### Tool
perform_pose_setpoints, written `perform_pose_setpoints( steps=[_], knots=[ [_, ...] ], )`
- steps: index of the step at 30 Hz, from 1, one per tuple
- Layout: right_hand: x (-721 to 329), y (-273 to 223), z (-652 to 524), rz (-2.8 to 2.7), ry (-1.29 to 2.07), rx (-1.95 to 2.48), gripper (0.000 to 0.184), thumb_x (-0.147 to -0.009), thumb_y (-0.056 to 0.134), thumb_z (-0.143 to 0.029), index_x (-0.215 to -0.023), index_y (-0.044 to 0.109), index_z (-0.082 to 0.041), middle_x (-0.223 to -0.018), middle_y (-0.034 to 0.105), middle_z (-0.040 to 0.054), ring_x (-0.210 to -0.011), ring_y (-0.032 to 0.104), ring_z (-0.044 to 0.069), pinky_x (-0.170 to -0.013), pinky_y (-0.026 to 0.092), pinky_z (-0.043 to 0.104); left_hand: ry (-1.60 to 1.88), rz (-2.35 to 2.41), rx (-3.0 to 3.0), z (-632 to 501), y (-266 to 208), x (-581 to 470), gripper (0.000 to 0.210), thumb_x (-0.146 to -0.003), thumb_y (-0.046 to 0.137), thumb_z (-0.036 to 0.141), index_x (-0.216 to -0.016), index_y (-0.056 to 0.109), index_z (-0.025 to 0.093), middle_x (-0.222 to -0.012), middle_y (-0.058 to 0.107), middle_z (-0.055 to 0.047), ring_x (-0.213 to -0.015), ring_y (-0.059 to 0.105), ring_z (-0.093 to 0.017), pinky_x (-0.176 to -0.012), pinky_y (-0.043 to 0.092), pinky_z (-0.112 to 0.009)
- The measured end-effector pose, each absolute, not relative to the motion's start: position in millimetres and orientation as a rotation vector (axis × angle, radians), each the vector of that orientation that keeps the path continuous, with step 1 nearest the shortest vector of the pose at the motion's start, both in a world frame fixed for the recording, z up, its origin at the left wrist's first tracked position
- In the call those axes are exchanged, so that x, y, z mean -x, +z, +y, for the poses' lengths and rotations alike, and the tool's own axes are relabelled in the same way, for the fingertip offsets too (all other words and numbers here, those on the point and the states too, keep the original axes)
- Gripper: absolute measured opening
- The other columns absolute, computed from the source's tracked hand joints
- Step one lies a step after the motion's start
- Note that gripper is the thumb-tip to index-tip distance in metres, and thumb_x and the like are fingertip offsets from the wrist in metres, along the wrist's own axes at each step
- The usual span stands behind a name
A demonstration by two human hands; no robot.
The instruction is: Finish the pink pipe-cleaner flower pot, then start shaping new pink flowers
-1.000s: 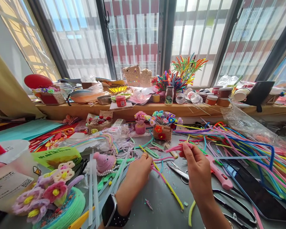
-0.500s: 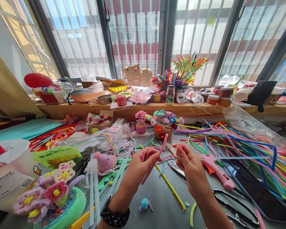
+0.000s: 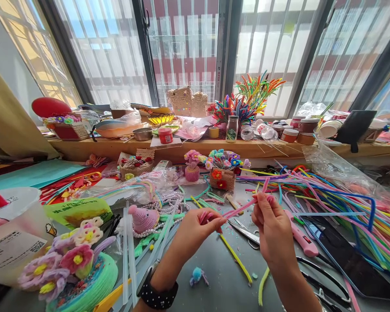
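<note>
Between my hands stretches a pink pipe cleaner (image 3: 238, 211), above the grey table (image 3: 227, 290). My left hand (image 3: 193, 232) is closed on its near end, with more pink strands bunched among the fingers. With thumb and fingers pinched, my right hand (image 3: 273, 232) grips the other part, and one pink end sticks up above it. My fingers partly hide how the strands join. Scissors (image 3: 247, 233) lie on the table below and between my hands. A yellow pipe cleaner (image 3: 235, 256) lies beside them. Partly behind my right wrist is a pink glue gun (image 3: 303, 240).
Loose pipe cleaners (image 3: 331, 190) pile up at right, beside a dark phone (image 3: 347, 255) and large black-handled scissors (image 3: 325, 279). At left stand pipe-cleaner flowers (image 3: 78, 260) and a plastic cup (image 3: 13, 234). A pink crocheted piece (image 3: 144, 220) and clear glue sticks (image 3: 130, 255) lie near my left arm.
My right hand has moved right and slightly up, now holding a pink strand drawn out from my left hand. The strand that stood up from my left hand now runs between both hands.
</note>
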State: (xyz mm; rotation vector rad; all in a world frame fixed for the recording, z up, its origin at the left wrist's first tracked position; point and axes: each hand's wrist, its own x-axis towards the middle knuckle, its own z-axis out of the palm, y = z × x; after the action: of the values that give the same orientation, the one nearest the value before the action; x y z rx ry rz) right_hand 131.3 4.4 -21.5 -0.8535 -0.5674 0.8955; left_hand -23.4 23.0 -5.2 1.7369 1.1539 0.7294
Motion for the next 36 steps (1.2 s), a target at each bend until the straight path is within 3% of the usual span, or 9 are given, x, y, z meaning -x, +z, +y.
perform_pose_setpoints(
  steps=[4, 8, 15, 20, 25, 27, 30, 33, 36],
  knots=[
    [-134, -20, 4, -0.546, 0.912, 0.839, 0.024, -0.061, 0.073, -0.036, -0.070, 0.061, -0.017, -0.049, 0.033, -0.0095, -0.043, 0.023, 0.004, -0.038, 0.020, 0.017, 0.307, 1.449, -2.205, 17, -3, 33, 0.024, -0.067, 0.062, 0.041, -0.078, 0.064, 0.019, -0.074, 0.066, -0.003, -0.071, 0.057, -0.020, -0.059, 0.035, -0.025],
    [-133, -20, 6, -0.535, 1.009, 0.858, 0.028, -0.057, 0.075, -0.037, -0.067, 0.058, -0.016, -0.048, 0.033, -0.0096, -0.043, 0.022, 0.003, -0.038, 0.018, 0.017, -0.151, 1.439, -2.301, 7, 0, 39, 0.044, -0.053, 0.073, 0.042, -0.089, 0.064, 0.019, -0.089, 0.068, -0.008, -0.081, 0.062, -0.027, -0.060, 0.040, -0.027],
    [-132, -21, 6, -0.613, 1.013, 0.909, 0.032, -0.057, 0.074, -0.040, -0.069, 0.057, -0.016, -0.048, 0.030, -0.0098, -0.044, 0.020, 0.004, -0.038, 0.015, 0.018, -0.485, 1.511, -2.324, -3, 4, 37, 0.026, -0.059, 0.065, 0.015, -0.085, 0.068, 0.016, -0.085, 0.070, -0.013, -0.077, 0.065, -0.030, -0.060, 0.046, -0.032],
    [-132, -20, 4, -0.623, 1.010, 0.924, 0.033, -0.057, 0.074, -0.042, -0.068, 0.057, -0.016, -0.049, 0.027, -0.0100, -0.044, 0.018, 0.005, -0.038, 0.014, 0.019, -0.170, 1.789, -2.349, 8, -3, 41, 0.021, -0.068, 0.053, 0.013, -0.083, 0.067, 0.020, -0.087, 0.070, -0.009, -0.084, 0.065, -0.028, -0.066, 0.047, -0.032],
    [-130, -22, 4, -0.684, 0.988, 0.963, 0.034, -0.062, 0.070, -0.046, -0.069, 0.057, -0.016, -0.049, 0.029, -0.0092, -0.044, 0.020, 0.005, -0.039, 0.016, 0.019, 0.119, 2.248, -2.161, 22, -1, 44, 0.042, -0.081, 0.037, 0.013, -0.122, 0.048, 0.015, -0.113, 0.057, -0.019, -0.085, 0.064, -0.030, -0.063, 0.048, -0.038],
    [-129, -24, 5, -0.732, 0.987, 0.967, 0.032, -0.065, 0.067, -0.046, -0.069, 0.057, -0.016, -0.050, 0.029, -0.0087, -0.045, 0.021, 0.005, -0.039, 0.016, 0.020, 0.480, 2.124, -2.170, 22, 2, 40, 0.037, -0.084, 0.039, 0.020, -0.119, 0.051, 0.020, -0.112, 0.060, -0.013, -0.089, 0.063, -0.026, -0.070, 0.047, -0.034],
    [-129, -25, 5, -0.754, 0.968, 0.954, 0.030, -0.067, 0.067, -0.044, -0.070, 0.058, -0.016, -0.050, 0.029, -0.0088, -0.045, 0.022, 0.005, -0.039, 0.016, 0.020, 0.909, 1.483, -2.235, 14, 4, 32, 0.029, -0.087, 0.039, 0.033, -0.092, 0.066, 0.023, -0.091, 0.069, -0.003, -0.087, 0.061, -0.017, -0.076, 0.043, -0.025],
    [-129, -24, 5, -0.701, 0.920, 0.934, 0.029, -0.065, 0.069, -0.042, -0.071, 0.058, -0.016, -0.049, 0.030, -0.0092, -0.044, 0.022, 0.006, -0.039, 0.016, 0.021, 0.881, 1.184, -2.186, 7, 1, 24, 0.029, -0.081, 0.048, 0.042, -0.091, 0.067, 0.023, -0.087, 0.070, -0.001, -0.080, 0.062, -0.016, -0.069, 0.043, -0.022],
    [-130, -23, 4, -0.654, 0.867, 0.921, 0.026, -0.065, 0.070, -0.040, -0.067, 0.057, -0.017, -0.048, 0.031, -0.0093, -0.044, 0.022, 0.006, -0.038, 0.016, 0.021, 0.801, 1.144, -2.181, 6, -3, 19, 0.024, -0.077, 0.055, 0.039, -0.087, 0.067, 0.021, -0.083, 0.071, -0.001, -0.075, 0.061, -0.015, -0.064, 0.041, -0.021]
  ],
)
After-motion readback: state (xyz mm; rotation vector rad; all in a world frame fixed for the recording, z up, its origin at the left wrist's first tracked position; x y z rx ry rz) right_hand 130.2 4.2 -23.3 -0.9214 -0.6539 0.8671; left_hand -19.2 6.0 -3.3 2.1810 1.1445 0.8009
